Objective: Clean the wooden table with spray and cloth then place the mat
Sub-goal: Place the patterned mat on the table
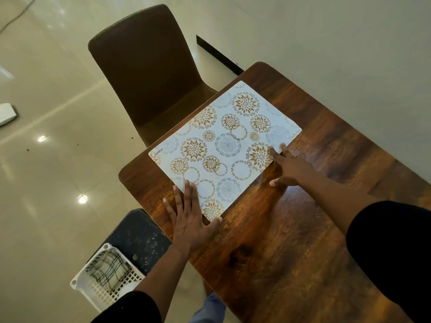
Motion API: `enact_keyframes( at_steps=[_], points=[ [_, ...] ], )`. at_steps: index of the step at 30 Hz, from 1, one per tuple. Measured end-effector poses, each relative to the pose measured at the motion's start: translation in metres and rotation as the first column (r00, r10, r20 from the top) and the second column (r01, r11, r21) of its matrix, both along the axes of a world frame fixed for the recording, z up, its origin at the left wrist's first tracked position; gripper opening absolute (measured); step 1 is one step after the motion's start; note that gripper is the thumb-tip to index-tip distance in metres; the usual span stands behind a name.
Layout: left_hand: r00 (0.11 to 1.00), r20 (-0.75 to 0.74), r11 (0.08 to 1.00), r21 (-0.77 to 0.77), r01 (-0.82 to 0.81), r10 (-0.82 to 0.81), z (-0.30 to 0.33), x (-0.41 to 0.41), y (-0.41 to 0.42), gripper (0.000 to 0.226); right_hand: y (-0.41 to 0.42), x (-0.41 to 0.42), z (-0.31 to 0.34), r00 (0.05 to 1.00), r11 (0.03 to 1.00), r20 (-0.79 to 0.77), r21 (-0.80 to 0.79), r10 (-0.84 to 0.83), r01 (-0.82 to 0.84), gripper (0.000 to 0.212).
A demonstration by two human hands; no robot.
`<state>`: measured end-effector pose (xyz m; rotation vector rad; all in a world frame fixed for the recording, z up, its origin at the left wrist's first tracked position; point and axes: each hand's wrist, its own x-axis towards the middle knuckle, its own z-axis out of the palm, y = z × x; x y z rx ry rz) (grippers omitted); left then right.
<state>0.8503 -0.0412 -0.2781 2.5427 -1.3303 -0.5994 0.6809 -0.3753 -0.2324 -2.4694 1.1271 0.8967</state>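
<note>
The mat (225,149) lay flat on the wooden tabletop (291,229) near its far corner. The left hand (189,217) pressed its near corner, grip flat with fingers straight; the right hand (288,167), fingers likewise spread, rested on the mat's right edge, holding nothing.

A dark-grained wooden table (291,229) with rounded corners carries a white placemat (224,148) printed with gold and grey floral circles. The placemat lies flat near the table's far corner, one long edge running just beside the table edge that faces the brown chair (149,75).
</note>
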Motion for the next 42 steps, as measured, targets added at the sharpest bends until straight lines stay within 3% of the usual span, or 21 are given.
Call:
enact_keyframes(
  at_steps=[34,42],
  points=[
    [0.998,-0.030,0.993,0.102,0.060,-0.057,0.006,0.005,-0.001,0.111,0.003,0.006,0.004,0.999,0.999,0.001,0.013,-0.042,0.042,0.130],
    [0.990,-0.066,0.973,0.189,0.132,-0.122,0.009,0.011,-0.003,0.114,0.010,0.010,0.016,0.996,0.995,-0.028,0.042,-0.085,0.086,0.124]
  ],
)
